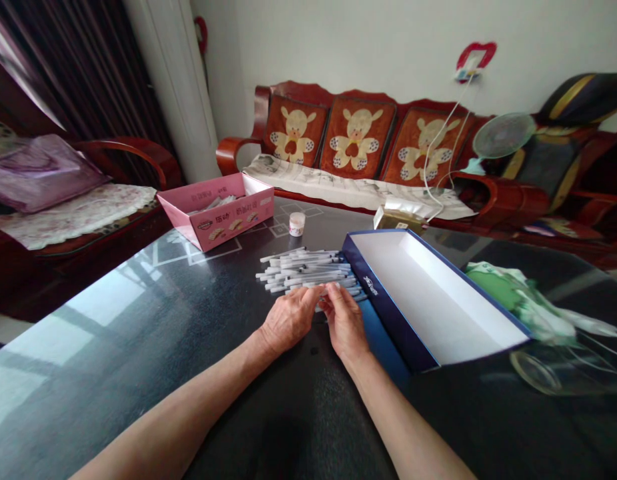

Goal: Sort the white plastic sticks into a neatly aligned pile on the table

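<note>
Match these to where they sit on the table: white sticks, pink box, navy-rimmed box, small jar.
Items:
1. white plastic sticks
2. pink cardboard box
3. navy-rimmed open box
4. small white-lidded jar

Places:
A. between the two boxes, beyond the sticks
B. far left of the black table top
C. right of the hands, white inside
D. loose pile against the left hand and right hand

Pairs: 1-D, 2-B, 3-C, 4-A

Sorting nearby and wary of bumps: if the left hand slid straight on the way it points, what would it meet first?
The left hand would meet the pile of white pens first. Its fingers seem already at the pile's near edge, though depth is hard to judge from this view.
</note>
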Demonstrator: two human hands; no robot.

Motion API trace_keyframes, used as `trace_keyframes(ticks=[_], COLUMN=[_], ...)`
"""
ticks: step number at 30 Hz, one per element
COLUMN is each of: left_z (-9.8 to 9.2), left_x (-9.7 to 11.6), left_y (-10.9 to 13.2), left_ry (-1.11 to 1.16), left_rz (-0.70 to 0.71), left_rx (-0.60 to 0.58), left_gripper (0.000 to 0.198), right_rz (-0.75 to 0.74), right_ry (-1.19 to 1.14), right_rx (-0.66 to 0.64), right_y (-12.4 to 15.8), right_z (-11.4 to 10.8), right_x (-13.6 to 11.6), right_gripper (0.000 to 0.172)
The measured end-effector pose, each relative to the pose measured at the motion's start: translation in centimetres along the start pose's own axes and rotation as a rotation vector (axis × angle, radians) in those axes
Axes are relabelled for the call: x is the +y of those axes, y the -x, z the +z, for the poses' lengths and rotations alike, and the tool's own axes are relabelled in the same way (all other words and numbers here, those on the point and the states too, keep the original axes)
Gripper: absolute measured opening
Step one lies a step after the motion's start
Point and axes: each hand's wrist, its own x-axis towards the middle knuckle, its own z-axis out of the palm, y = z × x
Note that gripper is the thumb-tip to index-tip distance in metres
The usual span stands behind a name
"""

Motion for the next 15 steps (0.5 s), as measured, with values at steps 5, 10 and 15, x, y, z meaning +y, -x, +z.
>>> trace_keyframes(ticks=[5, 10, 15], left_z=[0.0, -1.8, -2.7], left_x=[-0.3, -0.6, -0.7], left_y=[-0.3, -1.2, -1.8], left_ry=[0.303, 0.607, 0.849], left_rz=[-0.047, -0.162, -0.194], left_rx=[0.028, -0.134, -0.275], left_gripper=[0.032, 0.025, 0.027], right_rz=[0.031, 0.025, 0.052], right_ry=[-0.083, -0.089, -0.091], right_rx=[-0.066, -0.187, -0.251], right_y=[-0.2, -0.4, -0.5], right_z=[-0.2, -0.6, -0.6], right_x=[-0.5, -1.0, -1.2], right_gripper=[0.016, 0.014, 0.015])
